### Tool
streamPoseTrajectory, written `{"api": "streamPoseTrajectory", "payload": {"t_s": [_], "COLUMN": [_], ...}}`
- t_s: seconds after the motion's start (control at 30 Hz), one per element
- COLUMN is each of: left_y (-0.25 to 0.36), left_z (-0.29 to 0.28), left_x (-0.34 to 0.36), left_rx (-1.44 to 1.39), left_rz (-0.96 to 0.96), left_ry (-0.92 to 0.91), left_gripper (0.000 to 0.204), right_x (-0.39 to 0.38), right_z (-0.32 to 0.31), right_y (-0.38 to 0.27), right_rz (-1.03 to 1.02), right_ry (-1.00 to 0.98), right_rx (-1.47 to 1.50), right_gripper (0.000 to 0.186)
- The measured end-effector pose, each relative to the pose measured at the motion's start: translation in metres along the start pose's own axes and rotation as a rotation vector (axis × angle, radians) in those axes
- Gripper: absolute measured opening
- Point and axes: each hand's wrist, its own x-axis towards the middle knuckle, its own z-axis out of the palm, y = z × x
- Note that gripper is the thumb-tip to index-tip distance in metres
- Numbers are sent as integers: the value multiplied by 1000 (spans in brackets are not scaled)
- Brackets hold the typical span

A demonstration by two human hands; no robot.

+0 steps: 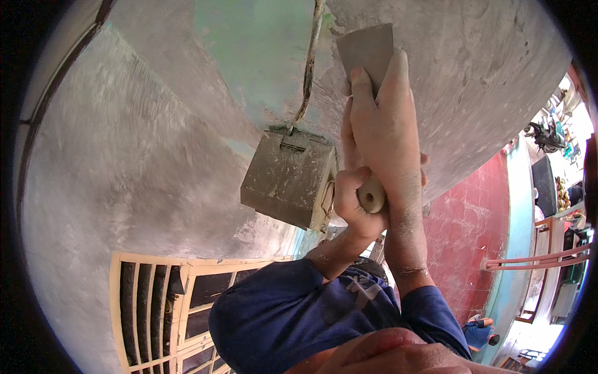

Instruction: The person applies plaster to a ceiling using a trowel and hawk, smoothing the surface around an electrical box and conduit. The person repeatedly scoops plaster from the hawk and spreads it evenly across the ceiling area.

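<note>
You have a grimy, dust-spattered box near the centre, with a narrow, dirty strip (pipe or cable, you can't tell which) running up from its top. Below and to your left is a barred window framed in cream. On your right, red floor tiles meet a pale blue border; past them you see pink rails, a motorbike and a person in blue.
</note>
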Motion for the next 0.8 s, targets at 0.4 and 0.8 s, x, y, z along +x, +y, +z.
{"api": "streamPoseTrajectory", "payload": {"t_s": [0.4, 0.8], "left_y": [30, 3], "left_z": [6, -2], "left_x": [24, 23], "left_rx": [-638, -24], "left_rz": [-648, 116], "left_ry": [276, 48], "left_gripper": [77, 52], "right_x": [6, -1], "right_z": [5, 6], "right_y": [-3, -3], "right_rz": [-123, 52], "right_ry": [55, 19], "right_rx": [5, 75], "right_gripper": [25, 23]}}
